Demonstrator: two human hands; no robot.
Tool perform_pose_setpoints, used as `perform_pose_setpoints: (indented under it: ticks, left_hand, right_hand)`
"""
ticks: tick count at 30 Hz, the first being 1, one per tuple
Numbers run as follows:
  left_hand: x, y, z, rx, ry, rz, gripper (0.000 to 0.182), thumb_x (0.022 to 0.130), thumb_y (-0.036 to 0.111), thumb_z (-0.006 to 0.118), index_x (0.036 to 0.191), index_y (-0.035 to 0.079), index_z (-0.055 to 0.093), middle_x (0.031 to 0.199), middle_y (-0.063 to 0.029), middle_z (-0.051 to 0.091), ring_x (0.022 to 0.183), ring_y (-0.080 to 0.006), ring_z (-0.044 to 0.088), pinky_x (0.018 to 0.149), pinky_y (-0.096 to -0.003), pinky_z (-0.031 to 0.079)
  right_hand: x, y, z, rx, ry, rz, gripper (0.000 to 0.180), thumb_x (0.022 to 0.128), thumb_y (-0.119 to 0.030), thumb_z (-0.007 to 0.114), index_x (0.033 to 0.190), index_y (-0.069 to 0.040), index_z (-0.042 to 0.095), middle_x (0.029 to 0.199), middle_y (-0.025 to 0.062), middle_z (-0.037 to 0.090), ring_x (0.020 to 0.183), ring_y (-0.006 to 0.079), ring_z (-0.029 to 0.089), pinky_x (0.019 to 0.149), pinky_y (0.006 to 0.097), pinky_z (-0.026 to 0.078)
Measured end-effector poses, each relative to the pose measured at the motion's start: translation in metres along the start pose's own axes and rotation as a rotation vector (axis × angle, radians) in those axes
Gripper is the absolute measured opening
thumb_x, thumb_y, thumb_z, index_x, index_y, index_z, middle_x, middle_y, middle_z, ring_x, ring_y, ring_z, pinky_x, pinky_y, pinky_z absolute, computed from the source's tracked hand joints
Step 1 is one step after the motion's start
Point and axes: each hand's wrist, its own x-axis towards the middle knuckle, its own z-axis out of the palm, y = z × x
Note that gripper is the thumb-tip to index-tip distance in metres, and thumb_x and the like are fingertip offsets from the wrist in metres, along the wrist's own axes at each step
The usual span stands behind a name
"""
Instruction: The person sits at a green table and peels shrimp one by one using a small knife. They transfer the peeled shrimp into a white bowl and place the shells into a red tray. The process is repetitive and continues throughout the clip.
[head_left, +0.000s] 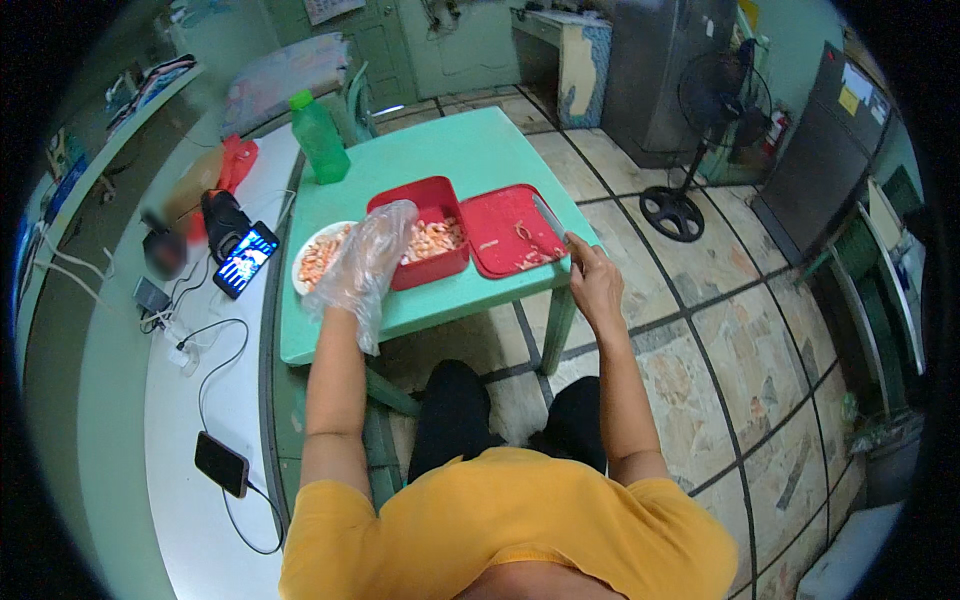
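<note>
My left hand (371, 244), in a loose clear plastic glove, reaches over the left edge of a red plastic container (431, 271); its fingers are hidden by the glove, so its hold cannot be told. Chopped pink and white pieces (439, 238), perhaps shrimp, lie in the container. A white plate (298, 279) of similar pieces stands left of it, partly behind the glove. My bare right hand (596, 277) grips a knife (550, 217) by its handle. The blade rests along the right side of a red lid (499, 225), which bears a few scraps.
A green plastic bottle (321, 142) stands at the far left of the green table (450, 139). The white ledge (187, 525) on the left holds a lit phone (246, 259), a dark phone (222, 464) and cables. A standing fan (673, 214) is on the tiled floor at right.
</note>
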Motion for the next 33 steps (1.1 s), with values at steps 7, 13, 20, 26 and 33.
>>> perform_pose_setpoints:
  ticks: [7,13,20,26,33]
  left_hand:
    - [0.004,-0.005,0.011,0.055,-0.072,-0.195,0.032,0.102,0.016,0.060,0.132,0.005,0.065,0.133,-0.0221,0.066,0.120,-0.0427,0.062,0.106,-0.0508,0.050]
    - [0.009,-0.025,0.011,-0.004,0.389,-0.084,0.022,0.104,0.022,0.063,0.118,0.005,0.062,0.108,-0.0143,0.067,0.094,-0.0322,0.066,0.083,-0.0440,0.054]
    - [-0.014,-0.068,-0.019,-0.526,0.516,-0.337,0.021,0.105,0.028,0.061,0.112,0.008,0.061,0.090,0.0014,0.052,0.077,-0.0130,0.052,0.065,-0.0311,0.046]
    - [-0.073,-0.077,-0.065,-0.919,0.542,-0.367,0.024,0.101,0.017,0.065,0.121,0.006,0.058,0.086,0.0007,0.051,0.073,-0.0118,0.049,0.064,-0.0296,0.045]
    - [-0.100,-0.064,-0.058,-0.317,0.593,-0.370,0.025,0.103,0.025,0.066,0.115,0.004,0.065,0.091,-0.0049,0.061,0.079,-0.0181,0.059,0.072,-0.0344,0.050]
  right_hand:
    - [-0.047,0.024,-0.009,-0.173,-0.173,-0.006,0.051,0.093,-0.011,0.062,0.143,-0.022,0.062,0.110,0.0179,0.064,0.081,0.0420,0.072,0.069,0.0561,0.057]
    - [-0.066,0.017,-0.041,-0.284,-0.239,0.009,0.047,0.098,-0.010,0.059,0.143,-0.024,0.061,0.101,0.0153,0.062,0.079,0.0403,0.070,0.067,0.0538,0.055]
    - [-0.075,0.015,-0.069,-0.279,-0.270,0.052,0.041,0.099,-0.011,0.060,0.139,-0.020,0.064,0.100,0.0160,0.066,0.079,0.0411,0.070,0.067,0.0532,0.055]
    - [-0.065,-0.003,-0.042,0.377,-0.201,0.077,0.032,0.102,-0.015,0.066,0.133,-0.007,0.070,0.096,0.0063,0.072,0.077,0.0180,0.065,0.075,0.0366,0.053]
    - [-0.041,-0.057,0.072,0.621,-0.374,0.084,0.037,0.104,-0.015,0.063,0.140,-0.005,0.065,0.072,0.0025,0.060,0.063,0.0111,0.056,0.061,0.0304,0.049]
